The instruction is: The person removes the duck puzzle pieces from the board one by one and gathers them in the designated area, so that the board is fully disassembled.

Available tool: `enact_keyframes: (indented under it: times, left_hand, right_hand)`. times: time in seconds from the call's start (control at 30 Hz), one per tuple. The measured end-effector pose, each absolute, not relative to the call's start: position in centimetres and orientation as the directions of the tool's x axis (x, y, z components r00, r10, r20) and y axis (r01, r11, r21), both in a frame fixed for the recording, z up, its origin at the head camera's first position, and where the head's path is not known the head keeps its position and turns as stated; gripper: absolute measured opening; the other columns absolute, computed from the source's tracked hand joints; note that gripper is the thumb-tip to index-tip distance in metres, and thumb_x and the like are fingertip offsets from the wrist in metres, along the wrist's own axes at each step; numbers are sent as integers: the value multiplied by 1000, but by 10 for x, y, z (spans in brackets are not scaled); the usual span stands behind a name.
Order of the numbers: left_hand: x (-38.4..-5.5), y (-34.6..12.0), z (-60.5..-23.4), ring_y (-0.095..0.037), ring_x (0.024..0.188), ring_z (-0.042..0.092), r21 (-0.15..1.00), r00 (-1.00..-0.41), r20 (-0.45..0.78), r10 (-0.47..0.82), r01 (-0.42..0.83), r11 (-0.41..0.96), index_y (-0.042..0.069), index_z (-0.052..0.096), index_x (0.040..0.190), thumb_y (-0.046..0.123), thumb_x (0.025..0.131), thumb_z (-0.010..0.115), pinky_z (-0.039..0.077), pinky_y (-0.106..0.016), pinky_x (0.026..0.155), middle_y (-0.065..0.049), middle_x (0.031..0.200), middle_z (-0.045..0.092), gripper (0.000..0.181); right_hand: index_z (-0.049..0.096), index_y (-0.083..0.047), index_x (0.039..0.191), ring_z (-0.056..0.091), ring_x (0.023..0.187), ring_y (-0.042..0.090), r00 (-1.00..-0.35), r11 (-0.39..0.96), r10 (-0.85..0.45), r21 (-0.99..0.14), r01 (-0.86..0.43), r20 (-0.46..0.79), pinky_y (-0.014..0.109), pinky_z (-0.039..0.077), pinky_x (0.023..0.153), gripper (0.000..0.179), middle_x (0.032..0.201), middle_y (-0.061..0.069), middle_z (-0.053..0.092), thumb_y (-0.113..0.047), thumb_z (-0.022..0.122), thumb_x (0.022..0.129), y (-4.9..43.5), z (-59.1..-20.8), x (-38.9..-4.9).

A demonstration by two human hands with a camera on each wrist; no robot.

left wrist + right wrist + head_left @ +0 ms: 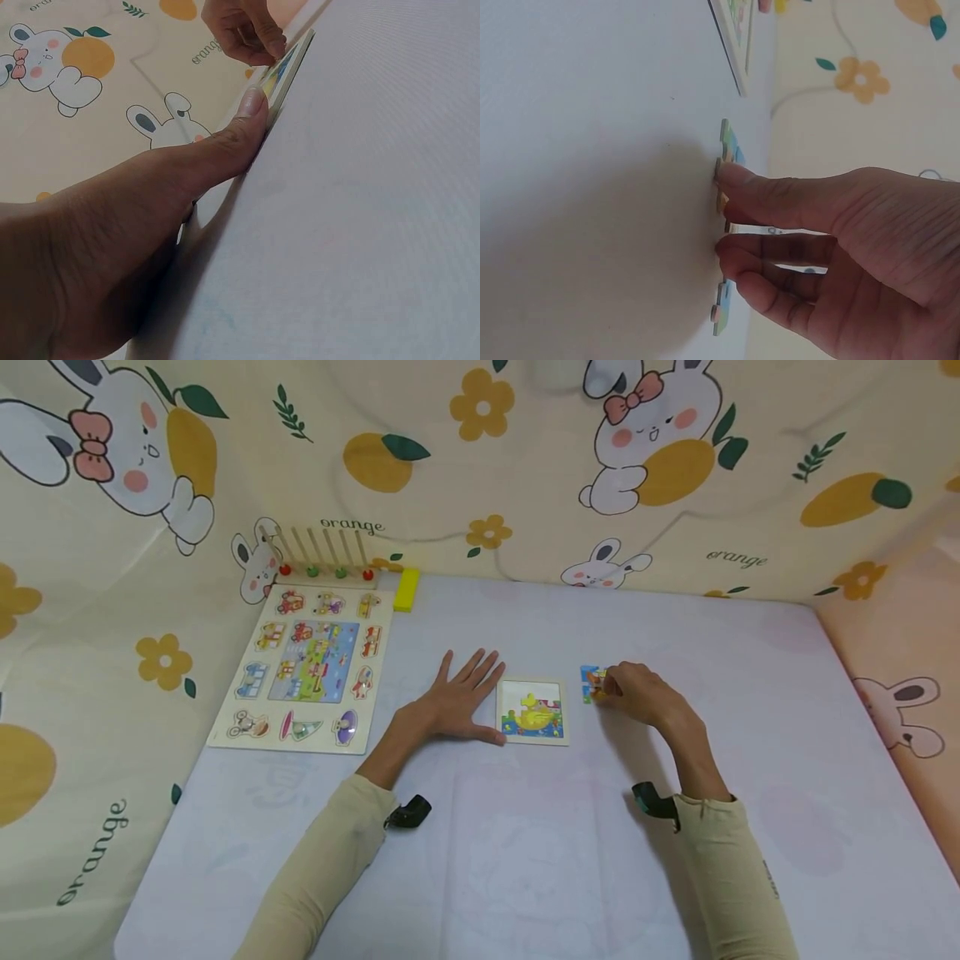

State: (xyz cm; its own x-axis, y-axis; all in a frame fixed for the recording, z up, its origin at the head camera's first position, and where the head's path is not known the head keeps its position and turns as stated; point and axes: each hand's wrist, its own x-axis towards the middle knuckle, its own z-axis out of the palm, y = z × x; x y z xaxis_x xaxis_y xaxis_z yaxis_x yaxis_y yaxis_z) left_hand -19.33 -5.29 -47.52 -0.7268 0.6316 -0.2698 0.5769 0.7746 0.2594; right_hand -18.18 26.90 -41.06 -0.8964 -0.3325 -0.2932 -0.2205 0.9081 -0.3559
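My left hand (pixel 463 697) lies spread on the table with straight fingers, and its thumb touches the left lower edge of a small framed jigsaw puzzle (pixel 534 714). A yellow duck picture fills the lower part of that puzzle; the upper part of its tray is bare. To the right, loose jigsaw pieces (pixel 588 681) in blue and orange lie flat together. My right hand (pixel 641 693) is over them, thumb and fingers curled down around a jigsaw piece (pixel 721 199) among the group. The fingers partly hide the pieces. In the left wrist view the left thumb (pixel 251 109) meets the frame's side.
A large wooden vehicle puzzle board (pixel 378 693) lies left of the left hand. Behind it stands a rack with thin pegs and small red and green beads (pixel 341 573). A yellow block (pixel 406 590) lies beside the rack. Printed cloth (pixel 525 485) hangs behind the table.
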Motion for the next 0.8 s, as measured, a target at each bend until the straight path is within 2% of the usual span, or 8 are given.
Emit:
enact_keyframes:
  times: [0.43, 0.67, 0.8]
  left_hand:
    - [-194, -53, -477, -24, 165, -20, 258, -726, -275, 630, 576, 776, 19, -7, 169, 84, 86, 56, -16, -64, 129, -2, 176, -20, 122]
    - [-194, -53, -476, -26, 165, -18, 277, -721, -264, 641, 580, 766, 16, -5, 169, 80, 87, 60, -16, -65, 129, -4, 177, -17, 123]
    - [-195, -54, -476, -27, 165, -18, 281, -713, -264, 650, 587, 759, 15, -5, 169, 80, 87, 60, -15, -66, 128, -5, 177, -17, 123]
  right_hand:
    - [66, 6, 107, 58, 91, 29, -903, 918, -314, -336, -210, -295, 41, 50, 78, 19, 103, 19, 67, -12, 69, 100, 265, -402, -180]
    - [68, 3, 112, 62, 95, 29, -893, 893, -368, -365, -262, -260, 44, 54, 82, 20, 108, 18, 69, -12, 69, 100, 253, -396, -177]
    - [68, 3, 118, 61, 95, 28, -880, 874, -402, -393, -286, -254, 41, 53, 82, 24, 105, 15, 67, -12, 69, 100, 240, -395, -175]
